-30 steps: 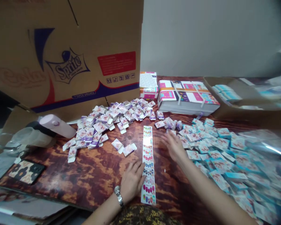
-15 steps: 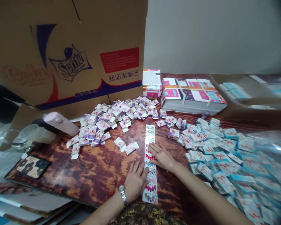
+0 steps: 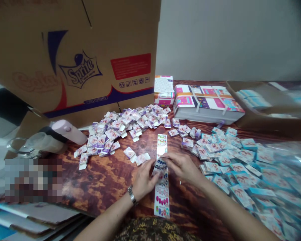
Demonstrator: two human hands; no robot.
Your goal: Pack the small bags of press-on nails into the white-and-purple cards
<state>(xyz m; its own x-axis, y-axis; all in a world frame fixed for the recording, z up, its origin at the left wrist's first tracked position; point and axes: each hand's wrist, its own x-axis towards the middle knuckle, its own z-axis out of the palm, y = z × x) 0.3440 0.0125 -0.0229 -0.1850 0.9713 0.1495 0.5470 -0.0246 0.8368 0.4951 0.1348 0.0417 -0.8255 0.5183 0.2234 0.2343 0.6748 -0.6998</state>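
A long white strip (image 3: 162, 201) printed with rows of colourful nail shapes lies lengthwise on the dark red-brown wooden table. Over its middle, my left hand (image 3: 144, 179), with a metal watch on the wrist, pinches the left side of a raised section of nail-print sheet. My right hand (image 3: 182, 165) has its fingers closed on that section's right side. Whether the raised section is a fold of the strip or a separate piece, I cannot tell. Two small white-and-purple boxes (image 3: 129, 153) rest just beyond my left hand.
Purple-white boxes (image 3: 111, 134) are heaped before a big Sprite carton (image 3: 130, 75). Blue-white boxes (image 3: 238, 167) spread over the right side. A strapped bundle (image 3: 208, 112) and an open carton (image 3: 263, 120) stand behind. A pink cup (image 3: 70, 131) lies at left.
Both hands, flat on the strip before, have curled their fingers and now hold a section of printed sheet up off the strip. The view has shifted slightly.
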